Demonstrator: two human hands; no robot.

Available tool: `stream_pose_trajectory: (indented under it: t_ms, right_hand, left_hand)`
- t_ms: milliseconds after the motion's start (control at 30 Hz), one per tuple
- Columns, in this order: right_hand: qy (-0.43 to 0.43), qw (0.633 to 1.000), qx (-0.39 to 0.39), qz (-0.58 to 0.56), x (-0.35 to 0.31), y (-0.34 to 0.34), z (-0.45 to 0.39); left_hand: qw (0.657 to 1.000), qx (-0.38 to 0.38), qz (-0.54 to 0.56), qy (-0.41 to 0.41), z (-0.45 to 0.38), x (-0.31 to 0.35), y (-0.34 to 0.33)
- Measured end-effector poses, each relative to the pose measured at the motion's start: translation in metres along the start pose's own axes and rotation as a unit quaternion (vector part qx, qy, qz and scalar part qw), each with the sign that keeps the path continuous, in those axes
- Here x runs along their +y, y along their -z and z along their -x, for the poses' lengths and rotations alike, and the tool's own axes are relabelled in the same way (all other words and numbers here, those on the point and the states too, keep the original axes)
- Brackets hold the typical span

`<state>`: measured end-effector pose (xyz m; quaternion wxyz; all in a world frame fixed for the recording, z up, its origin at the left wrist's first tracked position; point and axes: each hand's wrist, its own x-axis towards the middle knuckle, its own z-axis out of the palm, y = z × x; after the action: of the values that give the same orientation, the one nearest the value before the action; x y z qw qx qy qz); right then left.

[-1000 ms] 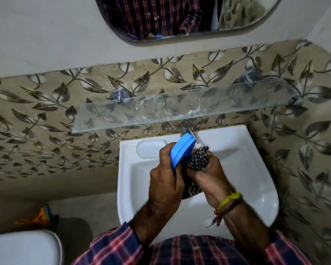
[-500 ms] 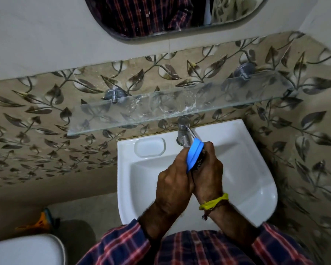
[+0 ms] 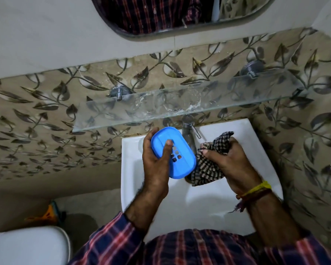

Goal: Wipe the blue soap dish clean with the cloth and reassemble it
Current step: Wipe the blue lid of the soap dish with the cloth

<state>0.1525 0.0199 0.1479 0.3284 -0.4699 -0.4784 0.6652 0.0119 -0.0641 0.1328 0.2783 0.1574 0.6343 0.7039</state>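
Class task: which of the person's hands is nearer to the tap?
Right. The right hand, gripping the cloth, is just beside the tap; the left hand holds the soap dish farther left.

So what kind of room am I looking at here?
Most likely a small home bathroom: a white wall-hung washbasin with a chrome tap, a glass shelf under a mirror, and leaf-patterned wall tiles.

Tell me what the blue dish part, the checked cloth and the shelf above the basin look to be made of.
Blue dish part: likely moulded plastic, smooth, uniform colour, punched drain holes.
Checked cloth: woven fabric, limp folds.
Shelf: clear glass, wall tiles visible through it, water-spotted.
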Motion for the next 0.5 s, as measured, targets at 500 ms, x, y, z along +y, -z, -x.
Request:
stream_pose_trajectory:
  t_ms: [500]
  right_hand:
    - [0.231, 0.902, -0.064, 0.36, -0.004, -0.027, 0.033]
  left_hand:
    - [0.876, -0.229, 0.23, 0.356, 0.023, 0.0, 0.028]
